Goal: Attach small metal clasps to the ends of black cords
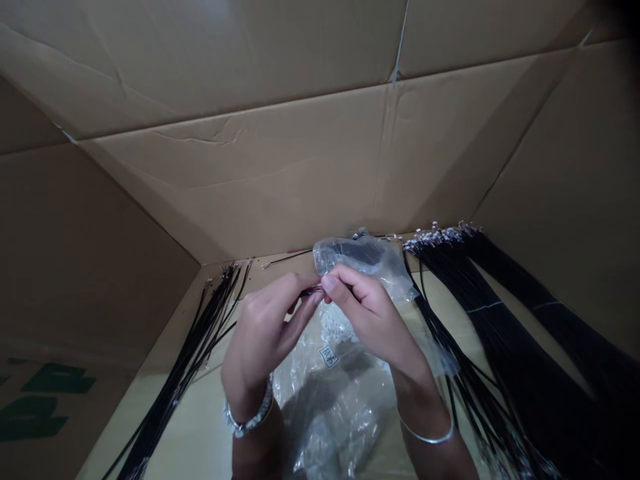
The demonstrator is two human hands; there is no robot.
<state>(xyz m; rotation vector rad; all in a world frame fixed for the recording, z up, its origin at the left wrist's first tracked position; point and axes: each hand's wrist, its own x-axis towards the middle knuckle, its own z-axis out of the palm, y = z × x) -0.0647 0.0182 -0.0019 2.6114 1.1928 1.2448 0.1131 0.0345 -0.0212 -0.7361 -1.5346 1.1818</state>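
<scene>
My left hand (pixel 265 323) and my right hand (pixel 367 313) meet over the middle of the table, fingertips pinched together on a thin black wire end (pixel 311 291). A clear plastic bag (pixel 367 260) bulges behind my right hand and spreads under both wrists, with a small printed label (pixel 329 355) showing on it. Bracelets sit on both wrists.
A small bundle of black wires (pixel 200 340) lies at the left on the pale tabletop (pixel 200 427). A much larger bundle of black wires (pixel 505 333) with small connector ends fans out at the right. Cardboard walls (pixel 300 173) enclose the space on the left, back and right.
</scene>
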